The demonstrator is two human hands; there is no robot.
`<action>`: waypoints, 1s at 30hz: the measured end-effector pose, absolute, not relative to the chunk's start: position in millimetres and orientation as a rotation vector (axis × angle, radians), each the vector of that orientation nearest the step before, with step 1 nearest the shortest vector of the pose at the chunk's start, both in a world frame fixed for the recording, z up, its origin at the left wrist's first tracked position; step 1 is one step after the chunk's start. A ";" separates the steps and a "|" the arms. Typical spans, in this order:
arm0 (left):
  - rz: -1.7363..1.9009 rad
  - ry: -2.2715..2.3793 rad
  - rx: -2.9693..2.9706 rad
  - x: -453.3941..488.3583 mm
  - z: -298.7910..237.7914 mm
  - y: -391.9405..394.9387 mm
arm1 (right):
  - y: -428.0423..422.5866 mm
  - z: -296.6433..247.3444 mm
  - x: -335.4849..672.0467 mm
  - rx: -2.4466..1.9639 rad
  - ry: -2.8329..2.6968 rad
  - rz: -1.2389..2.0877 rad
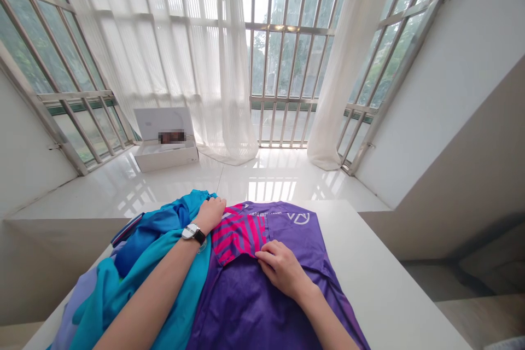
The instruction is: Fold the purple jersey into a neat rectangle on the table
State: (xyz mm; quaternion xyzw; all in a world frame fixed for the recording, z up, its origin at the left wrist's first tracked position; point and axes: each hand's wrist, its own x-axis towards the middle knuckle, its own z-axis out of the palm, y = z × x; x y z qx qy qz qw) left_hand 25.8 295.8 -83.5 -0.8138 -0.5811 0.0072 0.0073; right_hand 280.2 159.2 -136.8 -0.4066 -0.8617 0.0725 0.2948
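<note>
A purple sports shirt [262,295] lies spread on a white table [369,273], with a pink-striped sleeve [238,232] folded over its upper part. My right hand [281,268] rests on the shirt, fingers curled and pinching the sleeve's lower edge. My left hand [211,213], with a watch on the wrist, is closed on the far edge of the shirt beside a heap of teal and blue clothes [156,257].
The clothes heap covers the table's left side. Beyond the table lies a glossy white window ledge [246,175] with an open white box [164,145], sheer curtains [229,65] and barred windows. A wall slopes at the right.
</note>
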 end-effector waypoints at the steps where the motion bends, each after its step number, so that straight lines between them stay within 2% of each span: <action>1: -0.024 -1.797 -2.557 30.0 -81.1 293.6 | 160.1 -134.7 283.3 -1.085 -2.271 0.220; 8: -0.160 -1.493 -2.875 82.4 -93.6 254.2 | 185.3 -139.7 335.0 -1.665 -1.954 0.163; 14: -0.129 -1.597 -2.994 96.3 -129.4 229.6 | 190.8 -158.6 343.2 -2.122 -2.051 0.261; 26: -0.223 -1.648 -2.913 97.6 -128.1 226.2 | 197.9 -156.5 341.2 -2.213 -2.106 0.222; 30: -0.316 -1.681 -2.875 105.5 -127.4 217.4 | 200.4 -151.2 338.8 -2.099 -2.163 0.120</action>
